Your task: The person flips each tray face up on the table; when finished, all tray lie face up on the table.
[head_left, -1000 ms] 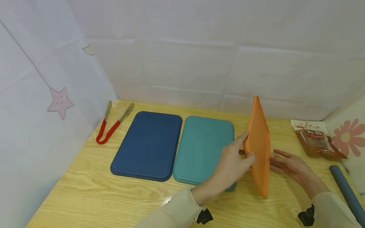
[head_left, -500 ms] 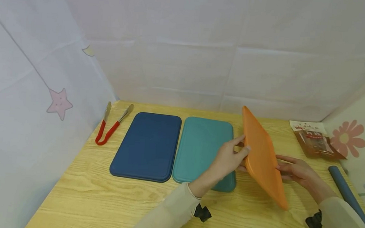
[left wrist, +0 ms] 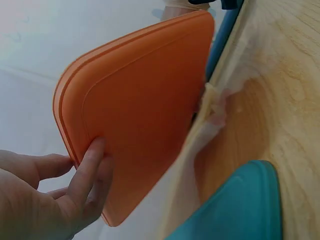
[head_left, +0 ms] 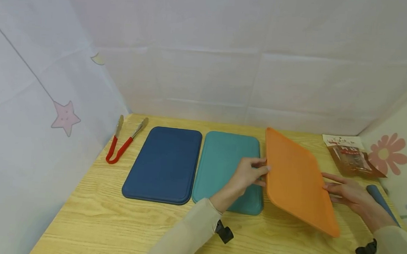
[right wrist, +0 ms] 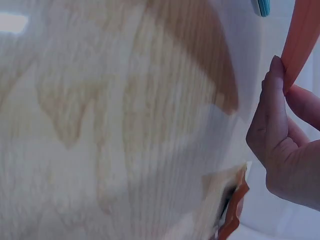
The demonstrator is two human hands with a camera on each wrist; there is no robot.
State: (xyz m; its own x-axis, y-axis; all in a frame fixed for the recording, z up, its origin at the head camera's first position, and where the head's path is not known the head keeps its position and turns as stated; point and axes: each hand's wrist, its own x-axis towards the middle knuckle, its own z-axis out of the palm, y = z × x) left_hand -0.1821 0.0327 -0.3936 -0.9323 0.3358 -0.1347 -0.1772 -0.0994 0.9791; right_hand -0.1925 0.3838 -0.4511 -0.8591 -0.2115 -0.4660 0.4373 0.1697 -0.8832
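Note:
An orange board is held tilted above the table, its right side lower than in an upright stance. My left hand pinches its left edge between thumb and fingers; in the left wrist view that hand has its fingertips on the underside of the orange board. At the opposite edge my right hand pinches the board. The right wrist view has the right hand with thumb and fingers on either side of the board's edge. A teal board lies flat beneath the left hand.
Left of the teal board lies a dark blue board on the wooden table. Red-handled tongs are at the back left. At the right are a brown food packet and a grey-blue rod, partly covered by the right arm.
The orange board has turned from near upright to a flatter tilt, its right side swinging out rightward. My right hand has moved right and now grips its edge; the left has shifted slightly left.

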